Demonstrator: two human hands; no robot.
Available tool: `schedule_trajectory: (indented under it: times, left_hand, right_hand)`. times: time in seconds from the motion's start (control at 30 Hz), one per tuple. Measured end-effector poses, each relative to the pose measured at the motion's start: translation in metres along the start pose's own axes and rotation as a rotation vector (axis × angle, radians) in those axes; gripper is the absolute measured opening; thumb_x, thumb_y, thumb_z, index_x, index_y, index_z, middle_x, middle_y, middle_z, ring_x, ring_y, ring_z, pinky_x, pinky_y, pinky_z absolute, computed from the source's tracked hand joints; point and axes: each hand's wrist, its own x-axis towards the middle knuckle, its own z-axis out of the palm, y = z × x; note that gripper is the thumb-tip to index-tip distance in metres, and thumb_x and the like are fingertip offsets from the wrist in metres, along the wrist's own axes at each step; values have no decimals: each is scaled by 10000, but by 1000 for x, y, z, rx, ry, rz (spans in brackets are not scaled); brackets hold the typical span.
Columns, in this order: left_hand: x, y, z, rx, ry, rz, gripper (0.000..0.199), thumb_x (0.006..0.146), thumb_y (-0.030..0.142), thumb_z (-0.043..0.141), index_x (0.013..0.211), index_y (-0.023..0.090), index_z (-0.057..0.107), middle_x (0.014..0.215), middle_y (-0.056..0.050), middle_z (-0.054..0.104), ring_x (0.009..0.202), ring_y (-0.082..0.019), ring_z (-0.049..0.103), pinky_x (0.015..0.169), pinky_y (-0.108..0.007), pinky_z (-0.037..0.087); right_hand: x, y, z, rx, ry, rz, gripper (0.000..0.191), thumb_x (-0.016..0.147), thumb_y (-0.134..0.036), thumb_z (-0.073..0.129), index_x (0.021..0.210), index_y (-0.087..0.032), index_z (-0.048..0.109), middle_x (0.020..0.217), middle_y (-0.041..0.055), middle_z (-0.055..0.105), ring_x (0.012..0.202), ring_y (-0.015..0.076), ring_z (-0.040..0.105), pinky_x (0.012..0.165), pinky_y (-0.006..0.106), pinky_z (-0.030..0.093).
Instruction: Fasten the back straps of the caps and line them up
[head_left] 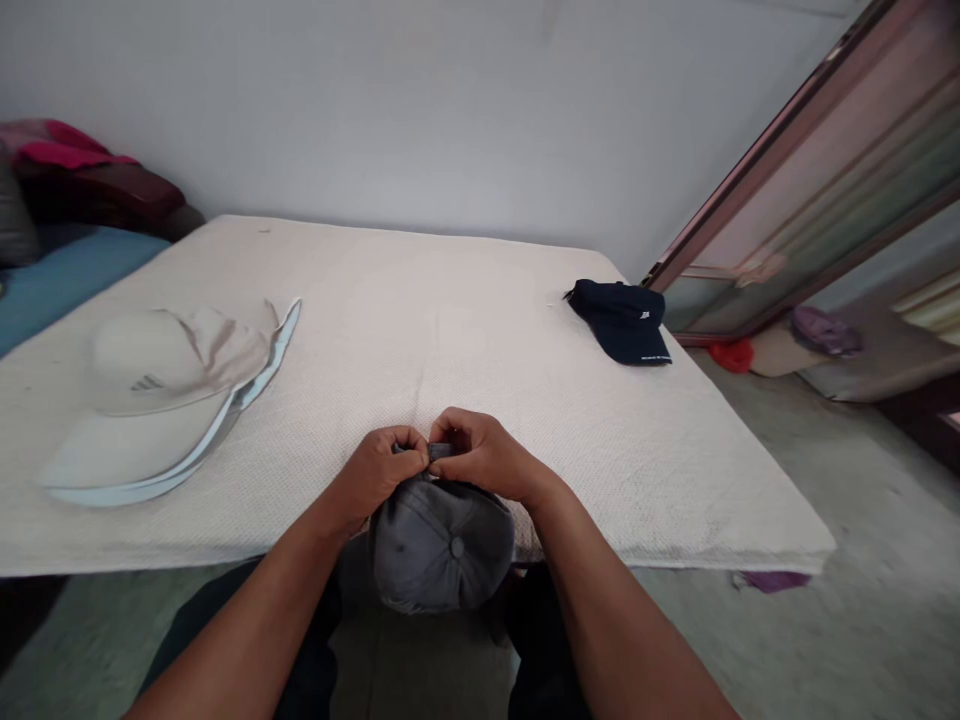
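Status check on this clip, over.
Left hand and right hand both pinching grey cap's strap. Cap hangs at mattress edge. Navy cap, white cap well aside.

Cap dark grey; right cap navy, white marks; left cap beige, pale-blue edge; sheet off-white, fine-textured.

The gray cap hangs tilted, crown showing.

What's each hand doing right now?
Left hand: closed, pinching the gray cap's strap.
Right hand: closed, pinching the same strap.
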Motion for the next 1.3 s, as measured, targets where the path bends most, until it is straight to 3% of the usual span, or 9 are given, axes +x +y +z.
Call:
schedule_trajectory:
  times: [0.2, 0.57, 0.77, 1.07, 1.3]
  left_hand:
    - [1, 0, 0, -74, -17, -32, 44, 652, 159, 543, 625, 167, 510, 548, 62, 425, 497, -78, 351, 485, -204, 246]
    - [2, -1, 2, -16, -10, -37, 48, 643, 171, 562, 608, 166, 529, 542, 55, 454, 485, -80, 374, 483, -204, 259]
    - [4, -3, 3, -145, -8, -44, 59, 641, 151, 569, 603, 163, 525, 534, 53, 468, 490, -79, 384, 484, -203, 260]
    - [-2, -4, -2, -551, -88, -58, 25, 635, 159, 584, 638, 154, 560, 594, 23, 542, 531, -106, 471, 521, -226, 357]
    - [-3, -3, 0, -625, -110, 1, 22, 596, 157, 580, 601, 152, 560, 643, 9, 563, 591, -123, 521, 562, -237, 405]
  right_hand:
    - [0, -2, 0, 25, -12, 2, 215, 661, -199, 694, 843, -186, 579, 770, -10, 565, 714, 124, 512, 605, 237, 384]
    - [0, -6, -3, -65, -37, -17, 216, 639, -139, 655, 837, -185, 582, 788, -10, 569, 715, 122, 491, 620, 235, 381]
    - [-1, -5, -2, 28, 5, -6, 208, 636, -185, 703, 800, -179, 576, 740, -20, 541, 689, 112, 474, 593, 228, 367]
    - [-2, -3, -3, 287, 6, 23, 228, 651, -201, 721, 793, -187, 544, 648, -32, 551, 624, 116, 529, 578, 249, 409]
    - [-2, 0, -3, 325, 4, 8, 247, 665, -214, 730, 822, -191, 540, 661, -29, 559, 635, 127, 563, 599, 271, 448]
